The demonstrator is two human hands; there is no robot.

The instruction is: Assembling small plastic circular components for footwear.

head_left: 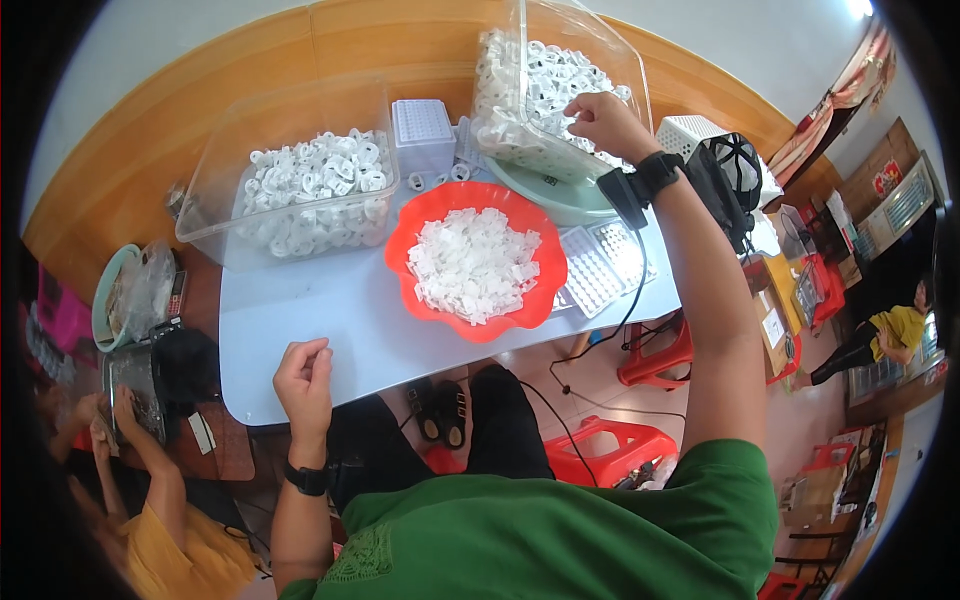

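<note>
I sit at a pale blue-grey tabletop [330, 320] that fills the middle of the frame, set against a curved light wooden counter [130, 160] running along the upper left. In the centre stands a red scalloped plastic bowl [415, 235] heaped with small white plastic pieces [472, 262]. At upper left a clear rectangular plastic tub [215, 165] holds white plastic rings [315, 185], and at upper centre a second clear plastic tub [530, 30], tilted toward me on a pale green basin [560, 200], is full of more white rings [540, 85]. Between the tubs stands a small lavender gridded box [422, 135], and white gridded trays [595, 265] lie at the table's right edge. Red plastic stools [655, 365] stand on the floor at lower right, and a person in a yellow top [895, 330] is at the far right of the room; another person in yellow [185, 545] sits at lower left. My right hand [600, 120], with a black watch on the wrist, reaches up into the tilted tub, fingers curled in among its rings; I cannot tell whether it grips one. My left hand [303, 378], also with a black wristband, rests at the table's near edge in a loose fist, fingertips pinched together; whether it holds a piece I cannot tell.
</note>
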